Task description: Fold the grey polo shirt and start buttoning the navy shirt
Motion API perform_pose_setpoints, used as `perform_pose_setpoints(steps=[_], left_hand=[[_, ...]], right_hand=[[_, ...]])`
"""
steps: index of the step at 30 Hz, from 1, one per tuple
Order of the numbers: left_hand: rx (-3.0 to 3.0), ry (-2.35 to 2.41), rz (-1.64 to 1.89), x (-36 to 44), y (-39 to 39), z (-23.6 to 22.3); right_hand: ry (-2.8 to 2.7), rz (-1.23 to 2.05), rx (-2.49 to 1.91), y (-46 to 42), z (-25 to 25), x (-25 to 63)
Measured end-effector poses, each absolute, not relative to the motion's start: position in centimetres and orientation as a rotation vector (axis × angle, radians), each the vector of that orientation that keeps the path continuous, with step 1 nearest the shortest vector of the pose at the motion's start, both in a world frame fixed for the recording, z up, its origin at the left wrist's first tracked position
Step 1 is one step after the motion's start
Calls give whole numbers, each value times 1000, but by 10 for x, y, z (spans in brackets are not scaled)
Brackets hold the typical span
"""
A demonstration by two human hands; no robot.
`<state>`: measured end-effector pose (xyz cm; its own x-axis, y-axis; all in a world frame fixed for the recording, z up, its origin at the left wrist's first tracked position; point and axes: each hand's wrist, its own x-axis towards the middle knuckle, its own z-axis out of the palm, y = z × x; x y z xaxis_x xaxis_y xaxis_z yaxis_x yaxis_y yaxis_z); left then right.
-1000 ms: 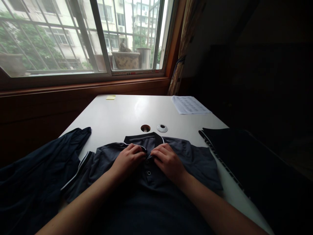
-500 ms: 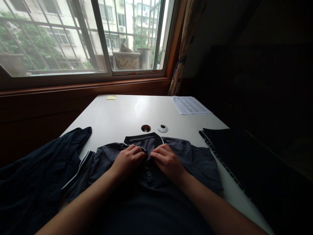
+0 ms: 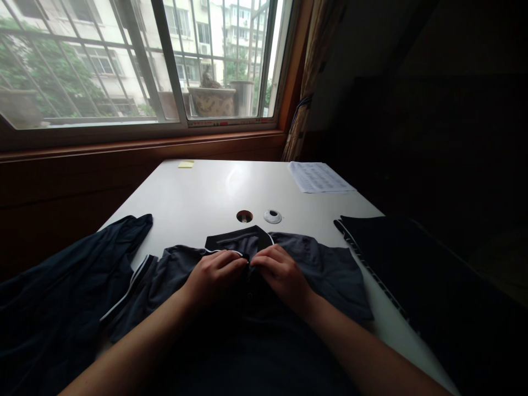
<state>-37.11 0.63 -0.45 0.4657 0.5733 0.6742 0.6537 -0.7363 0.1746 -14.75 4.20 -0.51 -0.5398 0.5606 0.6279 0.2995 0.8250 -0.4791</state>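
A dark grey polo shirt (image 3: 334, 269) with white-edged collar and sleeve trim lies face up on the white table (image 3: 206, 192), its collar (image 3: 218, 242) toward the window. My left hand (image 3: 216, 272) pinches the front placket just below the collar. Opposite it, my right hand (image 3: 282, 272) pinches the placket's other side, fingertips close to the left ones. A button (image 3: 249, 296) shows faintly below the hands. The fingers hide what exactly lies between them, and the lower shirt is in deep shadow.
Dark folded garments lie on both sides, one at left (image 3: 74, 280) and one at right (image 3: 396, 258). Beyond the collar are a round cable hole (image 3: 245, 216) and its white cover (image 3: 273, 216). Printed papers (image 3: 319, 177) and a yellow sticky note (image 3: 186, 164) lie farther back.
Both hands stay at the placket and have shifted slightly, with the collar sinking a little. The button below looks darker and less visible. The view has moved slightly.
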Motion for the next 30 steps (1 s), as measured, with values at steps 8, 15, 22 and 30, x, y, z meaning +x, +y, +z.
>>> perform_pose_setpoints(steps=[8,15,22,30], left_hand=[[-2614,-1061,-1132,-372,4,-8],[-2618,-992,-1135,-369,1,-2],[-2627,-962,-1154,-372,1,-4],[-2644,-979,-1119,-372,1,-4]], right_hand=[[-2162,430,-620,40,-8,-148],[-2117,455,-614,37,-4,-150],[-2076,435,-601,36,0,-148],[-2074,429,-622,38,-1,-149]])
